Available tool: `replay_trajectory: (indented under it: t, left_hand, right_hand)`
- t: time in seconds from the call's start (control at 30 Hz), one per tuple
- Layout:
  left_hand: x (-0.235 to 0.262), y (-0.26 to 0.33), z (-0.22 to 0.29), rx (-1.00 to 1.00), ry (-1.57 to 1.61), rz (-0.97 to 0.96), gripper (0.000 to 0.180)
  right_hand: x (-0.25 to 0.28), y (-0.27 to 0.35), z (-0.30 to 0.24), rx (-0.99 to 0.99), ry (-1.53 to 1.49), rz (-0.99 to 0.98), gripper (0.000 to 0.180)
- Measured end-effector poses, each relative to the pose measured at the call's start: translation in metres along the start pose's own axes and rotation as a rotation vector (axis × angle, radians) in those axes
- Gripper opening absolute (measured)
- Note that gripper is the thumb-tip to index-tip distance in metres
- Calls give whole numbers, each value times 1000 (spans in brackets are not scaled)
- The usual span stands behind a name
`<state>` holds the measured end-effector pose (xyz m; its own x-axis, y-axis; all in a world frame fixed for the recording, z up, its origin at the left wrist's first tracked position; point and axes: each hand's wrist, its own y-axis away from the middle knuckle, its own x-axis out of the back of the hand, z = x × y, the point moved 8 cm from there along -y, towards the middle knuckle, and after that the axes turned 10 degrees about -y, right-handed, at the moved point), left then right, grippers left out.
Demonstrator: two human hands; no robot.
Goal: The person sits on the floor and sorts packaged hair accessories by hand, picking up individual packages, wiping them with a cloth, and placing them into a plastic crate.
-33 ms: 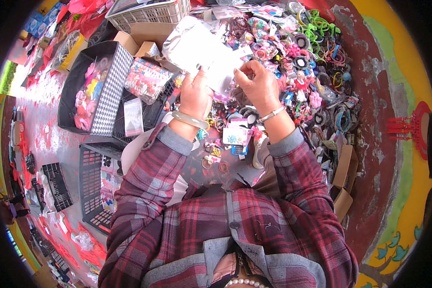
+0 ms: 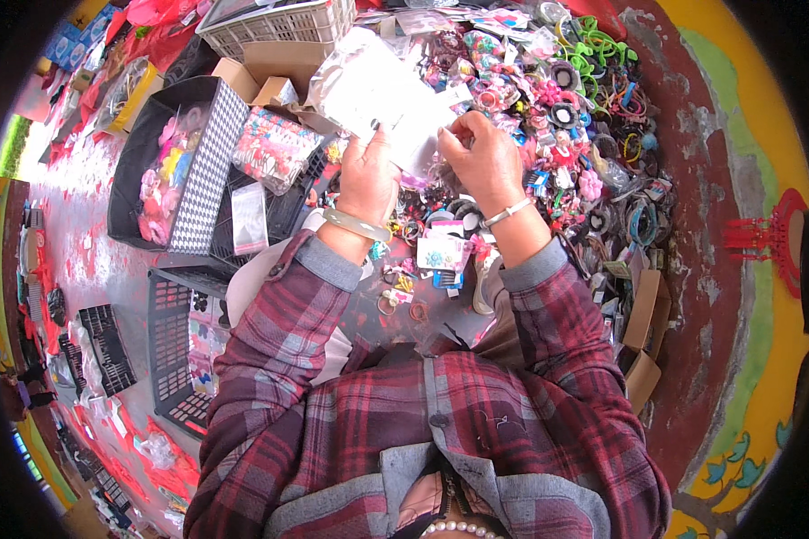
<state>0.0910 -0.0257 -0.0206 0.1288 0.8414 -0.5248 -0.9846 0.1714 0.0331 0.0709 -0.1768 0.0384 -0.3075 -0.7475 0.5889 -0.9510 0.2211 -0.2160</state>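
White plastic packet (image 2: 368, 85) shifts slightly right; likely light, slippery, best pinched nearside, as left hand (image 2: 368, 184) does; hold of right hand (image 2: 490, 171) unclear.

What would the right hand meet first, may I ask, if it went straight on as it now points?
The right hand would probably meet the white sheet first, though depth is unclear.

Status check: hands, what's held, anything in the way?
Left hand holding white sheet. Right hand curled at its right edge. Accessory pile crowding the right side.
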Motion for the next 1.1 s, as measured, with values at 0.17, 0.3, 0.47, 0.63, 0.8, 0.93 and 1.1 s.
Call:
replay_trajectory:
  t: [0.17,0.3,0.47,0.63,0.8,0.93,1.1]
  left_hand:
    - [-3,6,0,-9,-249,-63,26]
    - [-25,9,13,-11,85,67,25]
    - [2,0,2,81,88,10,26]
    - [10,-5,-4,142,257,72,29]
    - [28,-14,-12,212,300,138,29]
    - [27,-11,-8,173,-14,116,26]
    - [24,-15,-5,-72,-355,14,21]
  right_hand:
    - [5,1,-1,43,114,27,18]
    - [-1,-10,42,-111,-290,42,14]
    - [-16,-5,56,-410,-910,-2,8]
    - [-33,3,58,-548,-1167,-124,9]
    - [12,-8,25,7,-265,79,11]
    - [22,12,-34,464,149,47,12]
    - [-12,25,-32,546,338,-208,21]
